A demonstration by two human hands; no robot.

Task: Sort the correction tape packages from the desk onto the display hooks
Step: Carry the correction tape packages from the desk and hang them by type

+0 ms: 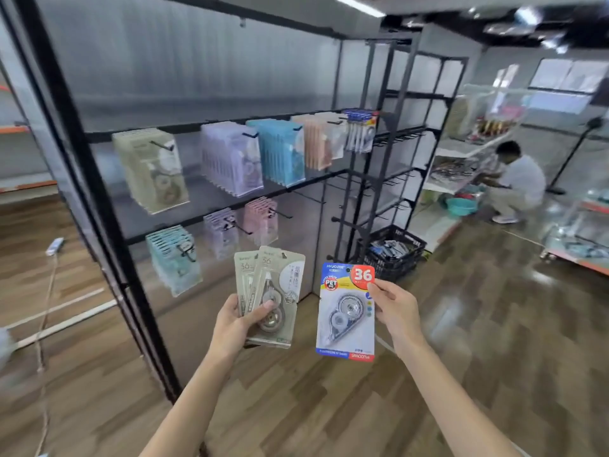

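Nearest: left hand (238, 321) curled round two beige correction tape packages (273, 293), fanned one behind the other, thumb pressed across the front blister. Right hand (393, 306) pinching a blue correction tape package (346, 311) by its upper right edge, thumb on the red "36" badge, card hanging upright and facing the camera. Both hands raised side by side, well apart from the rack; no desk in view.

Beyond: black display rack (99, 199) with hooks on two rails. Upper rail, left to right: beige stack (151, 169), lilac stack (230, 158), light blue stack (280, 151), peach stack (316, 140), and at the far end a blue-and-red stack (359, 130) that looks to match the blue card. Lower rail: mint stack (173, 258), lilac and pink stacks beside it.

Step in hand, by judgement: comparing held cards against hanging stock, not yet hanging. Next move likely calls for a reach up and right to the far hook with the blue card, hole lined up with the hook tip; beige pair then to the top-left hook.

Farther off: black crate (392, 252) on the wood floor, and a person crouched (514, 183) at white shelving.
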